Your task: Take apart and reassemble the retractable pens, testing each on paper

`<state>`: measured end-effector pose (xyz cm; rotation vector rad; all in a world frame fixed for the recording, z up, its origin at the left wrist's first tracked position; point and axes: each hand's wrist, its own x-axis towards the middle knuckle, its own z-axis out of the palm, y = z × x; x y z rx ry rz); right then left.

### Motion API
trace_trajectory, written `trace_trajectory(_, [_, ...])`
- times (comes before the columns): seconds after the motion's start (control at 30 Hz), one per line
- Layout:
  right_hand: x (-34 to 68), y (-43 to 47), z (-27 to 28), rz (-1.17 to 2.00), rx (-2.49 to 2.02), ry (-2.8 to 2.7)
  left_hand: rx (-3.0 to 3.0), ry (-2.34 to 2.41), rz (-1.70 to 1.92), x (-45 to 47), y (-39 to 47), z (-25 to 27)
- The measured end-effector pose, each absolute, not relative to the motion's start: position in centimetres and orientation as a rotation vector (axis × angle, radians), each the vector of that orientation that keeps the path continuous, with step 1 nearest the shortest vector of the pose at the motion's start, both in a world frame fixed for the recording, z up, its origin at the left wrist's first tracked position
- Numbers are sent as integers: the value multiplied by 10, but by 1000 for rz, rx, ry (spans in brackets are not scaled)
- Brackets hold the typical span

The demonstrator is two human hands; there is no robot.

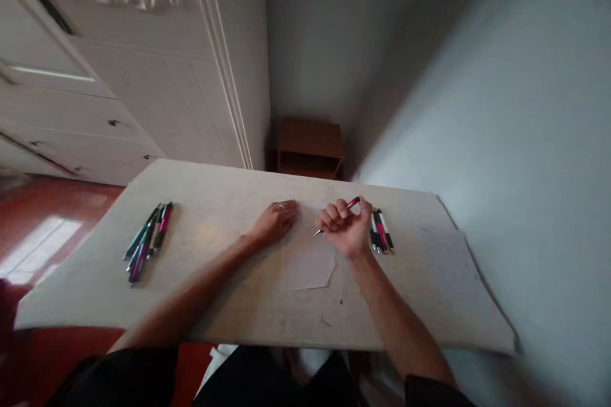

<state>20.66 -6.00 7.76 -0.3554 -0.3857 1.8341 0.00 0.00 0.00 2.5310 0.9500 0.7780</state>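
Observation:
In my right hand [348,229] is a pen [353,202] with a dark and red end. Its tip points down and to the left, with the thumb up near the other end. My left hand [274,222], with a ring on one finger, lies palm down at the left edge of a sheet of paper [308,267] with a torn-looking lower edge. Just right of my right hand, several pens [380,232] lie side by side, partly hidden by the hand. Farther left rests a loose pile of several coloured pens [149,241].
The white table [214,197] spans the space before me, its right side close to a pale wall [539,172]. Another faint sheet [451,267] lies at its right end. Beyond stand a brown wooden stand [309,138] and a white cabinet [143,82].

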Motion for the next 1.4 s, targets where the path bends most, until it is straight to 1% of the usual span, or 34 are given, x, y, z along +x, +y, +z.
trace_trajectory(0.3, [199,-65,69,1920,-387,-424,2541,972,770,-4,-1,-1])
trace_trajectory(0.87, [198,-66,64,1887,-357,-483,2558,961,762,-5,2,0])
trace_trajectory(1.1, [197,-64,65,1857,-382,-428,2513,965,791,-5,0,1])
trace_trajectory(1.4, [199,-63,65,1842,-385,-416,2348,1054,966,-11,6,4])
